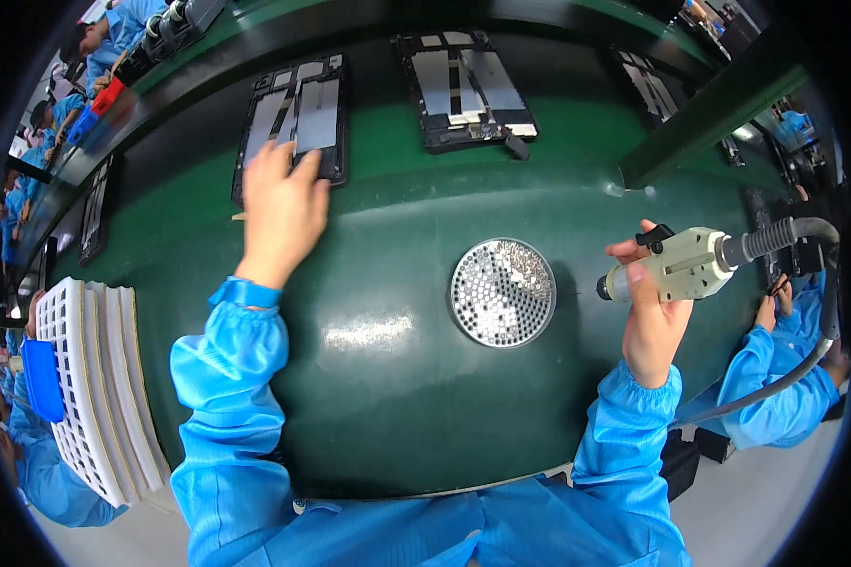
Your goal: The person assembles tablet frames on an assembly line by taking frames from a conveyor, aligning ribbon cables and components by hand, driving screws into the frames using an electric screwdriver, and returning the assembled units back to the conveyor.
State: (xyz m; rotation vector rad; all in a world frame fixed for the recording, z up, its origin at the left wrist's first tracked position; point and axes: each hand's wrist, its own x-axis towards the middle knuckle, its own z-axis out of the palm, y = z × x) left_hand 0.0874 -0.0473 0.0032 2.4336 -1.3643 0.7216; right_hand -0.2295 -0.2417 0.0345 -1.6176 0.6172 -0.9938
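Gripping the pale hand tool with your right hand; left hand at the open device

The open device lies at the far left of the green bench, its black frame exposing pale panels. Your left hand reaches over its near end, back uppermost, fingers slightly parted; whether the fingertips touch or pinch the frame cannot be told. Your right hand is closed around the hand tool at the right of the bench, the black nose directed left; a grey hose leads off its rear to the right. Your hands are well apart.

Between them, nearer your right hand, sits a round metal dish, with small silvery pieces gathered toward its far right side. A second open device lies far, right of the first, a small dark part at its near right corner. Further right slants a green post. At the left stand white trays, a blue bin beside them. A co-worker's sleeve shows at the right.
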